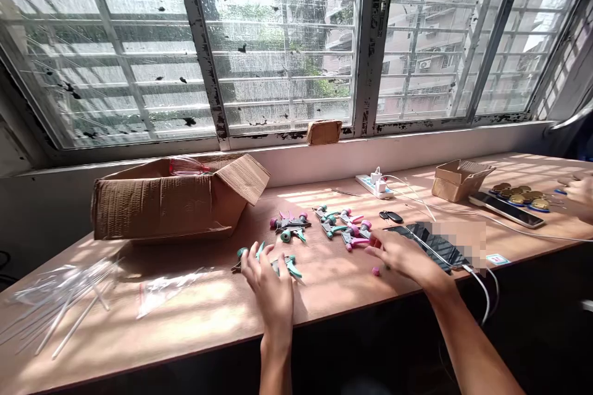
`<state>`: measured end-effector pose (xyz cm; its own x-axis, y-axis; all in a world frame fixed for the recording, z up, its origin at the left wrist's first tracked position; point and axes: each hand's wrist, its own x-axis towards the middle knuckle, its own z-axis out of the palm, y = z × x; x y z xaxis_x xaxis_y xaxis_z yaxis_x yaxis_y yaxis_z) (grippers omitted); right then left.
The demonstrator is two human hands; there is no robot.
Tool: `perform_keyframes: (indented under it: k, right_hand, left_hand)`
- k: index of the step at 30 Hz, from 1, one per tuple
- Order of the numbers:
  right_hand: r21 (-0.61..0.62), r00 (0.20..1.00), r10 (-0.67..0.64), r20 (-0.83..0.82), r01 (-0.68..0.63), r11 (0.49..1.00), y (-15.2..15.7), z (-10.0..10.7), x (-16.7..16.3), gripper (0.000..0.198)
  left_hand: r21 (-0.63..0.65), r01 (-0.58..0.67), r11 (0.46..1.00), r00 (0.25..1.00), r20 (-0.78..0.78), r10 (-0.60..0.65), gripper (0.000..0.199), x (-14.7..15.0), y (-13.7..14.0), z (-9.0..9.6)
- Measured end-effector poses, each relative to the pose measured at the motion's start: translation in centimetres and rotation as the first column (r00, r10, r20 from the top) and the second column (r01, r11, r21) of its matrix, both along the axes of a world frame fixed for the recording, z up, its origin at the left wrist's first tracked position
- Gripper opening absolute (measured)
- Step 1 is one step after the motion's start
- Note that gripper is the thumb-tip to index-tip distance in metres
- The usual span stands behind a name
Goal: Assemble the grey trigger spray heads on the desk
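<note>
My left hand [269,284] reaches over grey-and-teal trigger spray heads [291,265] at the front middle of the table, its fingers apart and partly covering them. Farther right, my right hand [403,253] has thumb and fingers curled about a small pinkish-red piece [377,244], mostly hidden by the fingers. Just below that hand a pink cap [375,271] lies loose on the wood. Beyond my hands are more spray heads: a pink-and-grey group [290,222] with a teal one in front, and a mixed teal and pink cluster [343,225] to its right.
An open cardboard box [152,210] stands back left, with thin white tubes [65,296] and a clear plastic bag [171,287] before it. Right are a power strip [370,185], phones [507,208] with cables, a small carton [458,180], gold discs [519,196] and another person's hand [579,191].
</note>
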<state>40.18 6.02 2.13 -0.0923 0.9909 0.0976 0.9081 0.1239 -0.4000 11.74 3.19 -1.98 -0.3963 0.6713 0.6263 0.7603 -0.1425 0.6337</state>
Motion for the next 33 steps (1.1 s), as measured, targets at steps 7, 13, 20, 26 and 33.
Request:
perform_keyframes:
  k: [7,13,20,26,33]
  right_hand:
    - [-0.101,0.997,0.01,0.077,-0.002,0.995,-0.5,-0.4,2.5,0.023]
    - [-0.175,0.99,-0.036,0.138,0.06,0.983,1.0,-1.8,2.8,0.026]
    - [-0.135,0.993,0.017,0.117,-0.001,0.991,0.5,-1.1,2.1,0.014]
    - [0.08,0.955,0.256,-0.15,-0.246,0.966,-1.2,1.1,0.3,0.025]
    - [0.153,0.892,0.336,-0.304,-0.302,0.941,-1.1,0.4,-1.9,0.019]
  left_hand:
    - [-0.411,0.183,0.893,0.922,-0.244,-0.302,0.044,3.4,4.7,2.2]
    - [-0.489,0.188,0.852,0.87,-0.32,-0.376,0.04,3.6,5.0,2.4]
    - [-0.481,0.304,0.823,0.841,-0.271,-0.469,0.03,4.8,-0.1,2.1]
    - [-0.349,0.395,0.85,0.893,-0.071,-0.444,0.034,4.7,-2.1,1.3]
    - [-0.318,0.381,0.868,0.913,-0.018,-0.407,0.066,3.9,-2.2,-1.0]
